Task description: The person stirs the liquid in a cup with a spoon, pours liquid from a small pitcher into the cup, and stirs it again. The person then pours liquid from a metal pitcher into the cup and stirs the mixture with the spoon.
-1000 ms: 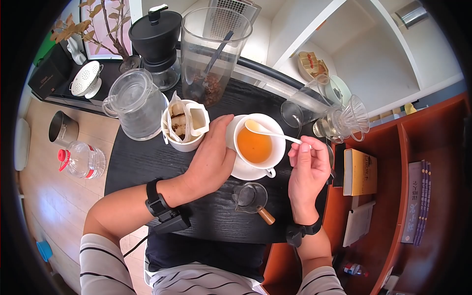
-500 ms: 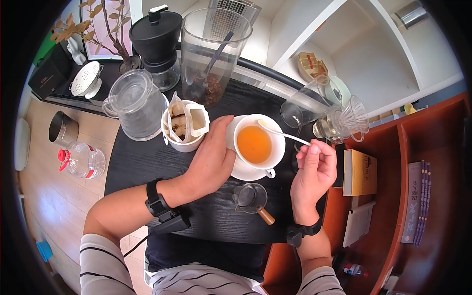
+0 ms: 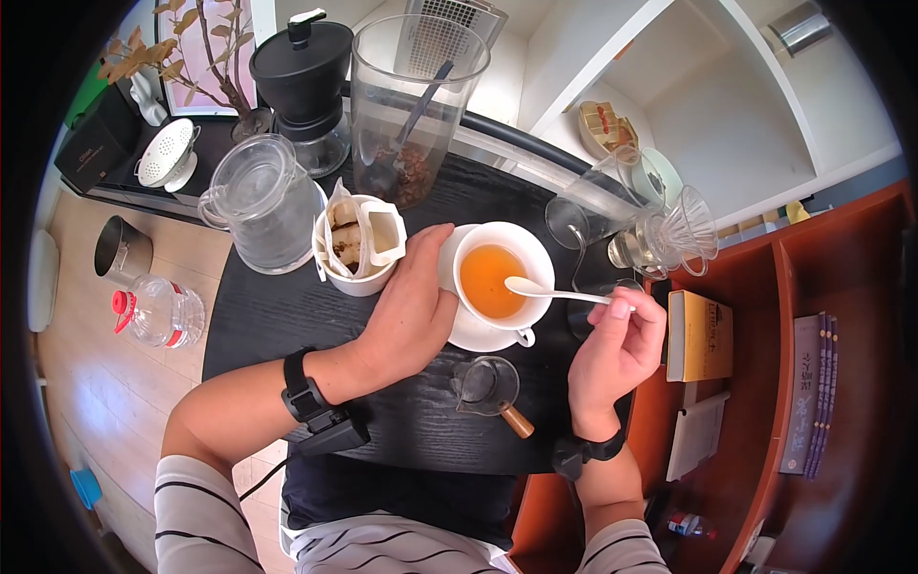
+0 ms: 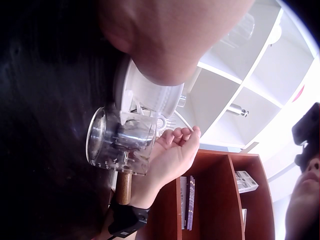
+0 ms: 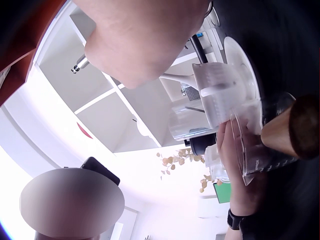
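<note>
In the head view, a white cup (image 3: 543, 258) of amber liquid stands on a white saucer (image 3: 470, 333). My right hand (image 3: 620, 356) pinches the handle of a white spoon (image 3: 564, 294) between thumb and fingers. The spoon's bowl is over the liquid, inside the rim. On the cup's other side, my left hand (image 3: 406, 301) rests against the saucer with its fingers extended, fingertips near the cup wall. A small glass pitcher (image 3: 486, 381) with a wooden handle sits in front of the cup. The right wrist view shows the spoon (image 5: 177, 78) crossing the cup's rim.
Left of the left hand is a white cup with a used drip bag (image 3: 349, 239), beside a lidded glass jug (image 3: 258, 210). Behind stand a black grinder (image 3: 301, 81) and a tall clear container (image 3: 411, 115) with beans. Glassware (image 3: 669, 234) is at the right; a red-brown bookshelf (image 3: 765, 383) borders the table.
The spoon has swung from the cup's far rim towards its near right side, its bowl now over the liquid. My right hand has shifted slightly right. The left hand stays in place.
</note>
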`<state>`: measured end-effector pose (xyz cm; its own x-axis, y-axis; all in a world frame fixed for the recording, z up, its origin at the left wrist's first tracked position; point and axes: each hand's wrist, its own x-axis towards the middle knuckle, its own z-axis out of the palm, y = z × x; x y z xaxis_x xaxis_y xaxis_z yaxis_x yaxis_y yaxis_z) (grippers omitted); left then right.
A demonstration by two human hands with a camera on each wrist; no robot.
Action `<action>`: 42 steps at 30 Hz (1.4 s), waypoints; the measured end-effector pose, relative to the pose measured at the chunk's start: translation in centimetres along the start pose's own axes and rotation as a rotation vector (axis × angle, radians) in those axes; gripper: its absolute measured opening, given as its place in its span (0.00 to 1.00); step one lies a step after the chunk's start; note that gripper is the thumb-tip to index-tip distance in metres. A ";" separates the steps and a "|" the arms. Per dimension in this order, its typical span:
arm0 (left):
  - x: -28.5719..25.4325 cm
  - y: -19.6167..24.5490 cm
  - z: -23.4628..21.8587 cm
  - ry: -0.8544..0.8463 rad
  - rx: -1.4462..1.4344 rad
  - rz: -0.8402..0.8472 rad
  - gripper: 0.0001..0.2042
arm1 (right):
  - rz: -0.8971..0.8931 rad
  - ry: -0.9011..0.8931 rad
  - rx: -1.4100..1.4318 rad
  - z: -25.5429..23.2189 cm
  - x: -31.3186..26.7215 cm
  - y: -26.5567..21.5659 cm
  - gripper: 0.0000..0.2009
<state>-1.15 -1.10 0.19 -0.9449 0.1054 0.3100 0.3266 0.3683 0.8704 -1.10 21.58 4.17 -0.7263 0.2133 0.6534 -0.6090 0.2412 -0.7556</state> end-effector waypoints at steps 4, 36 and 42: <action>-0.1 -0.4 0.3 0.026 0.017 0.003 0.32 | -0.053 -0.128 -0.083 0.1 0.1 0.2 0.08; -0.1 -0.4 0.3 0.025 0.012 0.004 0.31 | 0.412 -0.072 0.191 0.2 0.4 0.6 0.09; -0.2 -0.5 0.3 0.029 0.035 0.020 0.31 | 0.383 -0.039 0.148 0.1 0.5 0.5 0.09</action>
<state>-1.17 -1.05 -0.41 -0.9369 0.0866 0.3386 0.3440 0.3989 0.8500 -1.77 21.74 4.12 -0.9190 0.2250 0.3237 -0.3295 0.0120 -0.9441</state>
